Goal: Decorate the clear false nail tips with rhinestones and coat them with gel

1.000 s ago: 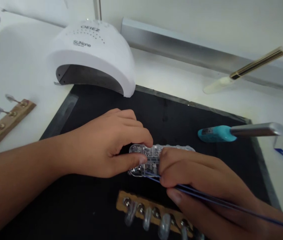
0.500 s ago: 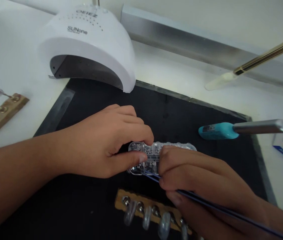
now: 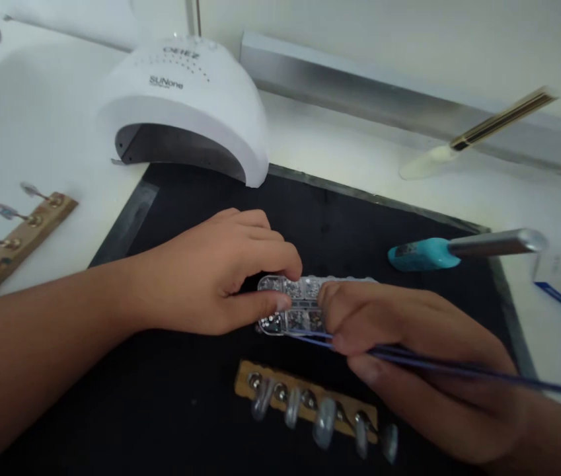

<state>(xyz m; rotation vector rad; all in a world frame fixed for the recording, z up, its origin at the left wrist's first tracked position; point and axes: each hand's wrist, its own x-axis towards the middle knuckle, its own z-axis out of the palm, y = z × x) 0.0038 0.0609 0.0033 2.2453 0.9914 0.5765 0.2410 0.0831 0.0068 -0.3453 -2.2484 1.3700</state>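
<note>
A clear compartment case (image 3: 304,304) of small sparkling stones lies on the black mat. My left hand (image 3: 230,277) grips its left end, thumb laid across the top and curled forefinger at the far side. My right hand (image 3: 419,350) is closed around blue tweezers (image 3: 439,363), their tips pointing left at the case's near edge. Whether a stone sits between the tips is too small to tell. Fingers of the right hand cover part of the case's right half. Nearer to me stands a wooden strip (image 3: 300,404) bearing several glittery nail tips on metal stands.
A white nail lamp (image 3: 195,109) stands at the back left. On the left is another wooden strip (image 3: 27,241) with nail tips. A turquoise brush-like tool with a metal handle (image 3: 423,254) and a gold-handled brush (image 3: 498,122) are at the right.
The camera view has shifted slightly, so more of both wooden strips shows. The right hand and tweezers have moved a little right and turned; the tweezer prongs show more clearly. The left hand keeps its grip.
</note>
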